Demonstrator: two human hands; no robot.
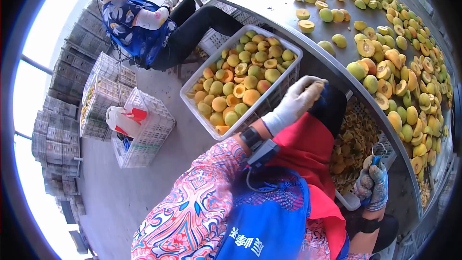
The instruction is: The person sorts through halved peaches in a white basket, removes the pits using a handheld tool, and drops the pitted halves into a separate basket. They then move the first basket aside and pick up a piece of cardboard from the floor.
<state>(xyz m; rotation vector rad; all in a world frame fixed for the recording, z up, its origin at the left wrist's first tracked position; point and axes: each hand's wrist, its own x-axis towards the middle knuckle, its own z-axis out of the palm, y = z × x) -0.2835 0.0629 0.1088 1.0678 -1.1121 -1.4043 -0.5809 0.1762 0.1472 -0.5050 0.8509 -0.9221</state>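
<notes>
My left hand [302, 97] wears a white glove with a stained fingertip area. It is raised between a white crate [183, 97] of apricots [239, 69] and the metal table [269, 15]. Its fingers are curled closed, and anything inside them is hidden. My right hand [373, 183], in a blue patterned glove, is closed around a small tool with a metal loop [379, 149] at its top. That hand is beside the table's near edge, above a lower container of brownish-yellow pieces [353, 147]. Whole and halved apricots [409, 82] are heaped on the table.
A co-worker [139, 24] sits at the upper left by the table. White plastic crates [147, 127] stand on the floor, one with a red and white bag [127, 118] on it. Stacked crates [55, 139] line the far left. The table rim [365, 94] runs close to both hands.
</notes>
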